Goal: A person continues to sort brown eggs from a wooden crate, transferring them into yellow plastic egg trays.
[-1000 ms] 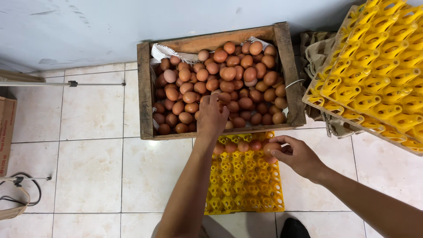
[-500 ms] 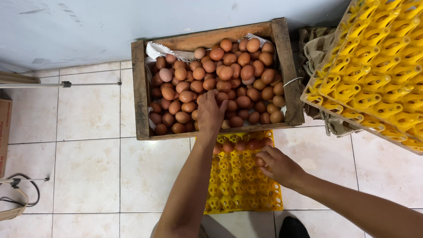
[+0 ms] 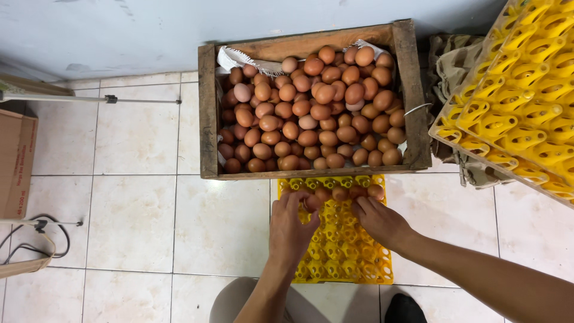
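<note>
A wooden crate [image 3: 208,119] heaped with brown eggs [image 3: 311,113] stands on the tiled floor against the wall. Just in front of it lies a yellow egg tray [image 3: 344,263], and several brown eggs [image 3: 350,192] fill the tray's far row. My left hand [image 3: 290,230] rests over the tray's left side, its fingers curled round a brown egg [image 3: 311,203] at the far row. My right hand [image 3: 379,221] lies over the tray's right side. Its fingers are stretched out and touch the eggs in that row, and I see nothing held in it.
A tilted stack of yellow egg trays [image 3: 514,107] fills the right side, with a camouflage cloth [image 3: 448,60] behind it. On the left are a cardboard box [image 3: 15,161], a thin metal rod [image 3: 89,98] and a cable [image 3: 36,239]. A dark shoe [image 3: 403,308] is at the bottom.
My left hand has come down from the crate's eggs to the yellow tray. My right hand stayed at the tray's far row, shifting slightly left.
</note>
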